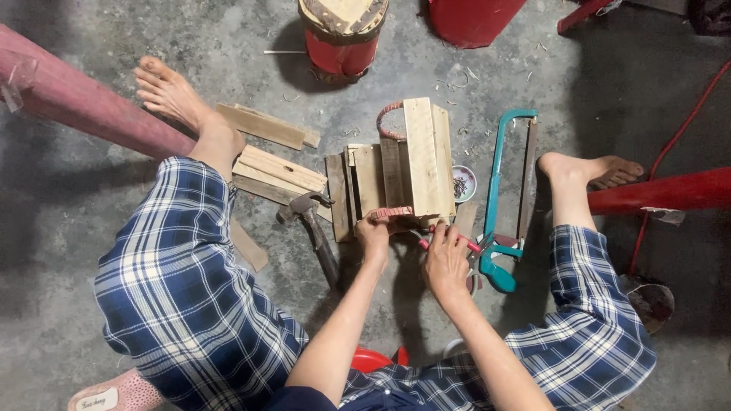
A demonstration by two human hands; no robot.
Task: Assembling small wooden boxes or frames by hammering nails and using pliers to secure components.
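A small crate of pale wooden slats (403,175) lies on the concrete floor between my legs, with a red-and-white woven strap (388,114) looped at its far end. My left hand (373,236) grips the crate's near edge, fingers on a second woven strap (392,213). My right hand (445,262) is closed on red-handled pliers (457,237), held against the crate's near right corner.
A claw hammer (316,228) lies left of the crate. Loose wooden boards (270,152) are stacked at the left. A teal-framed hacksaw (502,205) lies at the right beside a small dish of nails (462,183). Red drums (343,34) stand at the far side.
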